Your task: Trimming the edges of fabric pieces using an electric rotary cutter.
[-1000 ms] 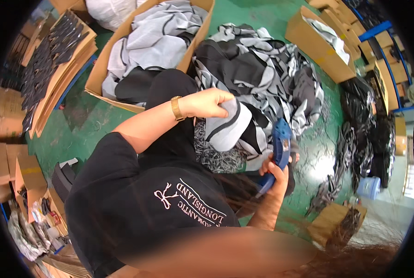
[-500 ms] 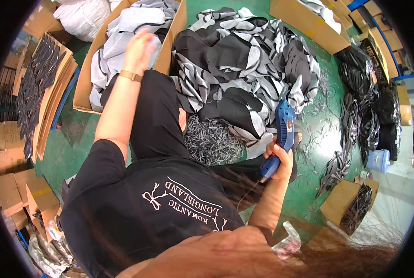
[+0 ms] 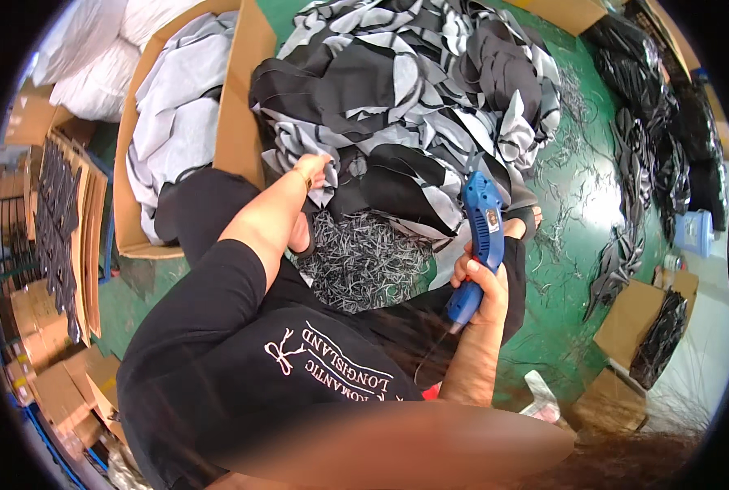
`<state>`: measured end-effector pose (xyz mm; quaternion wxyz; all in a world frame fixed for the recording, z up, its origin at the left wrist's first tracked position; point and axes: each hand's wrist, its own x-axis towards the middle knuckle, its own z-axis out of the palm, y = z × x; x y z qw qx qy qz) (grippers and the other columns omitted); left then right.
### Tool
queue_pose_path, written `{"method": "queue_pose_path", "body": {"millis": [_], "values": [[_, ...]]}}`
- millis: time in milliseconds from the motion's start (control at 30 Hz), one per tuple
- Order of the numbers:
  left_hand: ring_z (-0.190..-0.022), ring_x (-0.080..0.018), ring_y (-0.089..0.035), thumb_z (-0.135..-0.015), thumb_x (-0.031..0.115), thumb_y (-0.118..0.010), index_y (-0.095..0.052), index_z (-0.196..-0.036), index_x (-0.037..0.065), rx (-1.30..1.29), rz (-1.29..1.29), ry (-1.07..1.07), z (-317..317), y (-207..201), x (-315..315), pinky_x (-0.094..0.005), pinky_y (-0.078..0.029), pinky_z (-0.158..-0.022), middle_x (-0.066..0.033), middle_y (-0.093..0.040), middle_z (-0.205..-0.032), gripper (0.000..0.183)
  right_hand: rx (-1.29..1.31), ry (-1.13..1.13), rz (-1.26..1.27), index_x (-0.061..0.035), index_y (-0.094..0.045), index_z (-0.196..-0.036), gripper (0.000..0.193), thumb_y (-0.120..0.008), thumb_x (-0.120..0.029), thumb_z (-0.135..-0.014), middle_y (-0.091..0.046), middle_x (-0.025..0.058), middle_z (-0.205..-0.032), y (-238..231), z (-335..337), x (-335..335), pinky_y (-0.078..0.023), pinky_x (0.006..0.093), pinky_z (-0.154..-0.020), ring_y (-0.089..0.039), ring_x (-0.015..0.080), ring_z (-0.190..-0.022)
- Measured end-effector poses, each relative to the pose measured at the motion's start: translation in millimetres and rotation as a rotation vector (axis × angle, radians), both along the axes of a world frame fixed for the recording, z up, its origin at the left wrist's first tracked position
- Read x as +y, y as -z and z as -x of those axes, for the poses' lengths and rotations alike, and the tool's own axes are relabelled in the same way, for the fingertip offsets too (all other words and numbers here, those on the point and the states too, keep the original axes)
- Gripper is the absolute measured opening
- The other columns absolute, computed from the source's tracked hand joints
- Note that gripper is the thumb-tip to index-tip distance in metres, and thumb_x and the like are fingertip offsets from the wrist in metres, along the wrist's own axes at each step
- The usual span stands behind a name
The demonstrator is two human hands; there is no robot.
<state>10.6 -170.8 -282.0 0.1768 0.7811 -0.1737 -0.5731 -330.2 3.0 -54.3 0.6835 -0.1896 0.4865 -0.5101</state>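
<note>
My right hand is wrapped round the handle of blue electric scissors. The metal blades point away from me, toward the heap of black and grey fabric pieces. A thin cord trails from the handle's near end. At the heap's near left edge, my left hand has its fingers curled on a grey fabric piece; the fingertips are partly hidden. Between my legs lies a mound of thin grey and black fabric scraps.
A tall cardboard box of grey fabric stands left of the heap. Stacked cardboard sheets with black strips are farther left. Black plastic bags line the right side, near a small open carton. Loose trimmings litter the green floor.
My left hand has come from above the box of fabric, rightward and nearer, to the heap's edge. My right hand keeps the electric scissors in nearly the same place. The view has shifted.
</note>
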Motion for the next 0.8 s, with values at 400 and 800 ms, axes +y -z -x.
{"method": "queue_pose_path", "body": {"millis": [400,800], "values": [[-0.079,-0.0233,-0.059,-0.083,0.027,-0.053,-0.058,-0.105,-0.004,0.030,0.369,-0.393,24,24,-10,-0.0392,-0.045,-0.076,-0.0136,-0.064,-0.094,0.039,-0.065,-0.027,-0.054,0.0048,-0.053,-0.103,0.046,-0.073,-0.016,-0.068,-0.055,0.0080,-0.070,-1,-3,-4,-0.045,0.0271,-0.056,-0.054,0.0167,-0.058],[-0.073,-0.0043,-0.051,-0.086,0.021,-0.062,-0.065,-0.091,0.003,0.384,0.693,0.421,63,-170,68,-0.0210,-0.042,-0.067,0.0032,-0.061,-0.081,0.019,0.142,-0.074,0.159,0.0031,-0.055,-0.101,0.039,-0.072,-0.014,-0.071,-0.059,0.0074,-0.077,-10,-34,24,-0.046,0.0261,-0.061,-0.057,0.0148,-0.064]]}}
